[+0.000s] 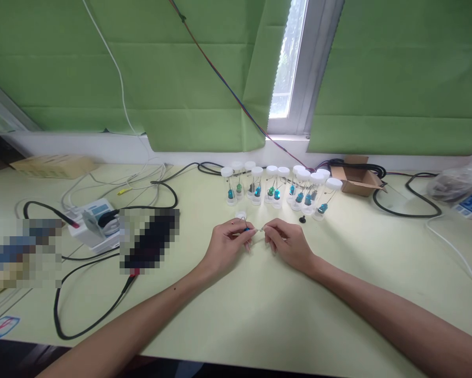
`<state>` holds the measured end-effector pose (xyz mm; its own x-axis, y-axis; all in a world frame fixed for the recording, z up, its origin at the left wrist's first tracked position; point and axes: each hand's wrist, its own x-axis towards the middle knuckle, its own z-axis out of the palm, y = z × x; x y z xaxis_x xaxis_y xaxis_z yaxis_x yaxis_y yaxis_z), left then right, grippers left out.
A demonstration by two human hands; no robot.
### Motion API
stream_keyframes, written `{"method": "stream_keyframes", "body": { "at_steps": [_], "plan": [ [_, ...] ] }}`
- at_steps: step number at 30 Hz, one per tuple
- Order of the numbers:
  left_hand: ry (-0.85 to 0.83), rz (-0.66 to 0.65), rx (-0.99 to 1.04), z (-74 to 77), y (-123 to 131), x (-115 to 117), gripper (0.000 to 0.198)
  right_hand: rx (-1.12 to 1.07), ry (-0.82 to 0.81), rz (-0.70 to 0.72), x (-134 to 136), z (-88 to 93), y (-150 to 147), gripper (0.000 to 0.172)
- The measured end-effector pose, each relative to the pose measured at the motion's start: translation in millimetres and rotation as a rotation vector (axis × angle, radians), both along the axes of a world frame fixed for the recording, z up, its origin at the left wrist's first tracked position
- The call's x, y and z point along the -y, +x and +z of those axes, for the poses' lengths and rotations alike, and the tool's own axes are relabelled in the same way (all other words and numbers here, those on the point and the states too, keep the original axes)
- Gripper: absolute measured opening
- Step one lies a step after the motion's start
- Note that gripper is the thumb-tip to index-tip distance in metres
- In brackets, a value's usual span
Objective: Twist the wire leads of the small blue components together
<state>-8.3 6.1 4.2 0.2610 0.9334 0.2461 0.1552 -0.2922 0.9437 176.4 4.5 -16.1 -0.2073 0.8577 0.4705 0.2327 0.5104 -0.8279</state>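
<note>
My left hand (230, 242) is closed in a pinch on a small blue part (247, 229), mostly covered by the fingers. A white cap (241, 215) with a dark thin wire shows just behind these fingers; whether it joins the blue part I cannot tell. Facing it, my right hand (286, 242) pinches the end of a thin, light wire-like piece (261, 229) that spans the small gap between both hands. Beyond the hands stand several clear tubes (255, 200) with white caps, each holding a blue, green or dark part on thin wires. A small black knob-like piece (302, 219) lies near them.
A white power strip (96, 226) with plugs and black cables (58, 310) lies at left, near a blurred dark object (151, 239). An open cardboard box (356, 181) and a plastic bag (458, 178) sit at the back right. Green blinds (204, 79) hang behind the table.
</note>
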Motion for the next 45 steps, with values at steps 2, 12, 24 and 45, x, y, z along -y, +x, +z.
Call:
{"method": "stream_keyframes", "body": {
  "at_steps": [2,12,24,45],
  "plan": [
    [-0.012,0.008,0.008,0.4,-0.3,-0.8,0.025,-0.009,0.0,-0.011,-0.7,-0.9,0.2,0.027],
    [0.012,-0.001,0.006,-1.6,1.5,1.4,0.021,0.028,0.0,-0.038,-0.7,0.6,-0.5,0.038],
    [0.037,0.007,0.016,2.1,2.2,4.0,0.02,-0.04,-0.127,0.027,-1.8,2.8,-0.3,0.039],
    [-0.132,0.037,0.041,5.5,-0.7,0.5,0.021,-0.112,-0.045,-0.054,-6.9,-4.3,0.7,0.015]
  ]
}}
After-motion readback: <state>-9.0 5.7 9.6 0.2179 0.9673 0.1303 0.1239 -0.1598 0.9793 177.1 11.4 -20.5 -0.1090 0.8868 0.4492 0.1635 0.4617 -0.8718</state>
